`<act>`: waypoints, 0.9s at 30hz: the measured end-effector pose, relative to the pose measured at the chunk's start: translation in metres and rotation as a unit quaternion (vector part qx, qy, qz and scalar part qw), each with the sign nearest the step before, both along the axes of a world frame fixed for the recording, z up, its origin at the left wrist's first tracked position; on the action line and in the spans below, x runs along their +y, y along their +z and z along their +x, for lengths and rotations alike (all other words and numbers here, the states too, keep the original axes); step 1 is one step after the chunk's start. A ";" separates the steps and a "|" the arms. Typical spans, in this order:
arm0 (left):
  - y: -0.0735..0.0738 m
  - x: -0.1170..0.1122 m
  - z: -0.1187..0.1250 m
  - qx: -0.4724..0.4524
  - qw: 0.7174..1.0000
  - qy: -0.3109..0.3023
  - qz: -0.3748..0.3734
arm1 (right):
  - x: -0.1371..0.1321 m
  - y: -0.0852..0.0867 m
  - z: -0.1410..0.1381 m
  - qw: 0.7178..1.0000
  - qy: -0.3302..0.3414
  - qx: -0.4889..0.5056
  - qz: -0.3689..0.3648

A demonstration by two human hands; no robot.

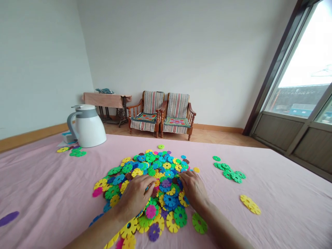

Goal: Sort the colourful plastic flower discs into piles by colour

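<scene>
A heap of notched plastic discs in blue, green, yellow, purple, pink and brown lies on the pink cloth, with a blue disc and a pink disc near its front. My left hand rests on the left middle of the heap, fingers curled and thumb close to them. What it may be holding is hidden beneath the fingers. At the heap's right edge my right hand bends its fingers down among the discs; its fingertips are mostly covered. A light green disc lies flat beside my right forearm.
Green discs form a small group at right, with overlapping yellow discs nearer me. A white jug stands at the back left beside more discs. One purple disc lies far left. Two wooden chairs stand beyond the cloth.
</scene>
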State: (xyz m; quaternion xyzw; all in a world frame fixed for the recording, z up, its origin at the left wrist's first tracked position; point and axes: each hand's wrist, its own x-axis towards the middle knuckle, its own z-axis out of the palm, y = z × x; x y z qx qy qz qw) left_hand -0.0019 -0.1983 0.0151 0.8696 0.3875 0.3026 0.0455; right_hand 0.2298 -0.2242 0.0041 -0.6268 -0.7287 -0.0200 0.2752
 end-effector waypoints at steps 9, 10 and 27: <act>0.000 0.000 0.000 -0.015 1.000 -0.010 0.009 | -0.027 0.017 0.089 0.984 -0.128 0.124 -0.020; 0.000 0.000 0.000 -0.017 1.000 -0.010 0.011 | -0.034 0.016 0.105 0.982 -0.139 0.126 -0.028; 0.000 0.000 0.001 -0.012 1.000 -0.008 0.009 | -0.052 0.024 0.044 0.992 0.070 0.070 -0.085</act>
